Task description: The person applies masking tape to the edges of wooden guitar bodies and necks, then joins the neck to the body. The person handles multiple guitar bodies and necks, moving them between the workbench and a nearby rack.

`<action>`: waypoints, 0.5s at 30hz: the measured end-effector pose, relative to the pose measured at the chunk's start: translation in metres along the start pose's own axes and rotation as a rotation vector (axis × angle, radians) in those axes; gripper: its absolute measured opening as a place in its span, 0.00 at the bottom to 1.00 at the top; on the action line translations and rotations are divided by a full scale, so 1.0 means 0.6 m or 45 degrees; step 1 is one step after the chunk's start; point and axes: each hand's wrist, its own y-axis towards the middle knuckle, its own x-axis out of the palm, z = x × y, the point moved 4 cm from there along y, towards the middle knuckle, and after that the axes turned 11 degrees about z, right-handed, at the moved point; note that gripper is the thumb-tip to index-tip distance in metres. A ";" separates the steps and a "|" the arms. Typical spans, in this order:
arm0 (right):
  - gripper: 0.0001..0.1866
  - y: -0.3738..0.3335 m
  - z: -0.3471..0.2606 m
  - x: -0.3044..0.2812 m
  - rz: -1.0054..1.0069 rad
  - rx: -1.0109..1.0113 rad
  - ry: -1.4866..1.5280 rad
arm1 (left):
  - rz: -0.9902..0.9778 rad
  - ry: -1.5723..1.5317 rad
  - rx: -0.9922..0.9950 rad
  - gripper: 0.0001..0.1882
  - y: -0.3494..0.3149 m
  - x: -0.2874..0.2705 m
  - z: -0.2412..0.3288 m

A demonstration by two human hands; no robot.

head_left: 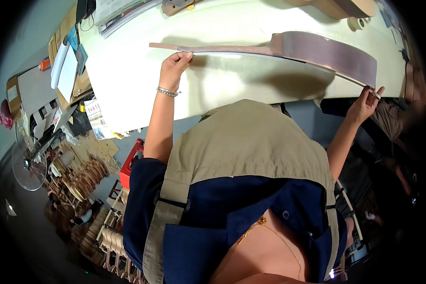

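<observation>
An unfinished brown wooden ukulele or small guitar (329,49) is held on its side above the pale table. Its neck (232,48) points left and its rounded body lies to the right. My left hand (174,68) pinches the neck's near edge close to the head, thumb and fingers together. At the body's tail end, the fingers of my right hand (363,105) close on the lower corner; a small pale thing shows at the fingertips, too small to name. A thin pale line runs along the instrument's near edge. The soundboard side is mostly hidden.
Another wooden instrument body (338,7), a tape roll (357,23) and a headstock (175,5) lie along the far side of the pale table (123,90). Papers (123,16) are stacked at far left. A fan (28,163) and racks of wooden parts (83,180) stand lower left.
</observation>
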 end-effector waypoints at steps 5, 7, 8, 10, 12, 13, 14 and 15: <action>0.34 0.020 0.040 -0.022 -0.040 -0.033 0.042 | 0.024 0.128 -0.018 0.11 -0.001 0.006 0.012; 0.34 0.022 0.042 -0.026 -0.033 -0.045 0.027 | 0.033 0.134 -0.031 0.11 -0.002 0.011 0.018; 0.33 0.022 0.045 -0.030 -0.036 -0.046 0.022 | 0.042 0.139 -0.035 0.11 -0.003 0.010 0.019; 0.33 0.022 0.045 -0.032 -0.047 -0.057 0.017 | 0.054 0.147 -0.040 0.11 -0.002 0.011 0.019; 0.33 0.017 0.043 -0.031 -0.062 -0.072 0.020 | 0.074 0.123 -0.056 0.09 -0.001 0.011 0.019; 0.33 0.015 0.043 -0.030 -0.050 -0.061 0.052 | 0.083 0.114 -0.063 0.08 0.000 0.011 0.019; 0.33 0.012 0.043 -0.025 -0.038 -0.050 0.084 | 0.115 0.049 -0.084 0.07 0.000 0.007 0.016; 0.33 0.012 0.040 -0.022 -0.025 -0.048 0.110 | 0.139 -0.021 -0.108 0.06 0.000 0.006 0.013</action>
